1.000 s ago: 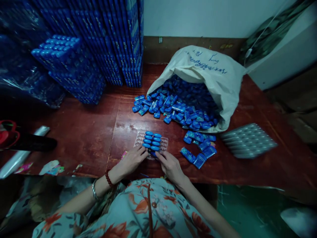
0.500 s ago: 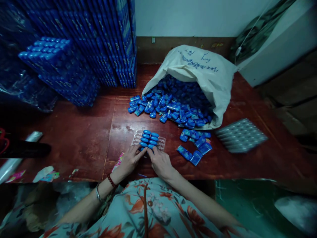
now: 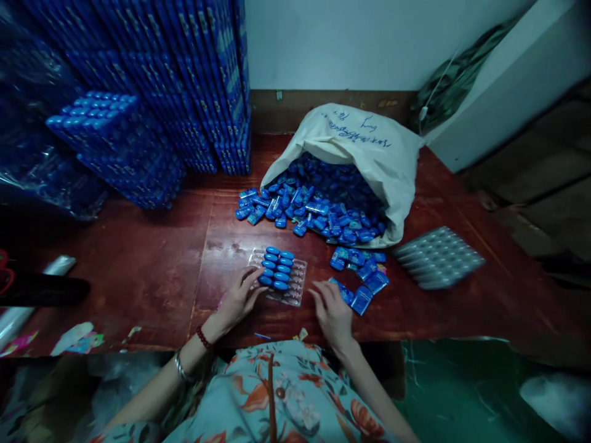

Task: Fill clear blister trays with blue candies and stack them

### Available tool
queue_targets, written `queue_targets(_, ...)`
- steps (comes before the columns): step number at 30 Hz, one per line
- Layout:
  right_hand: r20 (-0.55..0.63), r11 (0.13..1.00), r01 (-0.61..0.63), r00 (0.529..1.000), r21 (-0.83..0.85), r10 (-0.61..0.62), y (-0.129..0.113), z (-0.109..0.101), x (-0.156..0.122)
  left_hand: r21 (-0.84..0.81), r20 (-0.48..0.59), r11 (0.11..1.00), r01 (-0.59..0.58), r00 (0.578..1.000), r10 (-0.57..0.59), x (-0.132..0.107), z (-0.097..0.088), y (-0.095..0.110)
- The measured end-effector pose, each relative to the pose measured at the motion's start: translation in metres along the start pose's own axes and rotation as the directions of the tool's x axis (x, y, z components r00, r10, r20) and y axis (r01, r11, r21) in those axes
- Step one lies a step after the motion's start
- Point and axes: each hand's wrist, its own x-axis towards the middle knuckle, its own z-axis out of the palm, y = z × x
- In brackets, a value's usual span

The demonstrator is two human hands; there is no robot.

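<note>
A clear plastic blister tray [image 3: 297, 287] lies on the table in front of me, with two columns of shiny blue capsule-shaped pieces [image 3: 282, 269] along its middle. The tray's outer cavities look bare. My left hand [image 3: 236, 299] grips its lower left edge, thumb and fingers around the corner beside the blue pieces. To the right, apart from the tray, my right hand [image 3: 334, 315] is open, fingers spread and slightly bent. Its fingertips are close to a few small blue wrapped packets [image 3: 362, 299], and no object shows in it.
A white sack [image 3: 355, 132] lies with its mouth towards me, spilling many blue packets [image 3: 318, 212]. Empty clear trays [image 3: 441, 257] are stacked at right. Tall stacks of filled blue trays [image 3: 184, 92] stand at left. Scissors with red handles [image 3: 5, 271] and paper scraps [image 3: 78, 338] lie at left.
My right hand has left the tray and moved right, towards the loose packets. My left hand has shifted slightly left and stays at the tray. More of the tray's lower part shows.
</note>
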Motion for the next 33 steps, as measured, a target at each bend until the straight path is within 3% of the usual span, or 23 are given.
queue_targets(3,0.040,0.964,-0.119,0.990,-0.240,0.132,0.036,-0.022,-0.005,-0.072,-0.083,0.993,0.096,0.991,-0.102,0.029,-0.004,-0.013)
queue_targets(5,0.144,0.911,-0.104,0.974,-0.400,0.174,0.053,-0.029,-0.006,-0.077,-0.040,0.991,0.113,0.992,-0.116,0.062,-0.001,-0.029)
queue_targets(7,0.227,0.877,-0.070,0.953,-0.475,0.199,0.060,-0.028,-0.003,-0.029,0.077,0.997,0.075,0.994,-0.072,0.099,0.009,-0.046)
queue_targets(11,0.259,0.939,-0.084,0.949,-0.332,0.177,0.047,-0.009,0.004,0.210,0.384,0.964,-0.166,0.920,0.075,0.157,0.044,-0.062)
queue_targets(14,0.171,0.983,-0.181,0.968,-0.028,0.183,0.035,-0.002,0.007,0.294,0.452,0.928,-0.229,0.889,0.077,0.172,0.067,-0.060)
queue_targets(17,0.113,0.927,-0.240,0.970,0.288,0.216,0.028,-0.010,0.004,0.264,0.458,0.942,-0.206,0.887,0.065,0.172,0.074,-0.059)
queue_targets(21,0.274,0.776,-0.367,0.927,0.513,0.258,0.015,-0.023,-0.002,0.220,0.424,0.965,-0.141,0.905,0.035,0.165,0.066,-0.065)
queue_targets(23,0.388,0.625,-0.491,0.869,0.607,0.306,0.003,-0.020,-0.005,0.139,0.355,0.989,-0.045,0.935,-0.007,0.158,0.056,-0.069)
queue_targets(25,0.499,0.420,-0.609,0.793,0.673,0.350,-0.009,-0.012,-0.005,0.007,0.256,0.996,0.092,0.962,-0.091,0.145,0.042,-0.071)
queue_targets(27,0.594,0.237,-0.688,0.717,0.686,0.364,-0.017,-0.001,-0.003,-0.150,0.170,0.960,0.236,0.963,-0.210,0.125,0.024,-0.071)
queue_targets(29,0.650,0.137,-0.731,0.663,0.668,0.372,-0.020,0.008,0.001,-0.310,0.132,0.868,0.387,0.922,-0.363,0.098,0.003,-0.067)
queue_targets(31,0.671,0.103,-0.750,0.637,0.654,0.380,-0.019,0.012,0.003,-0.498,0.146,0.677,0.542,0.822,-0.551,0.067,-0.020,-0.062)
queue_targets(33,0.679,0.106,-0.759,0.629,0.643,0.380,-0.017,0.012,0.005,-0.604,0.193,0.493,0.626,0.715,-0.672,0.038,-0.040,-0.055)
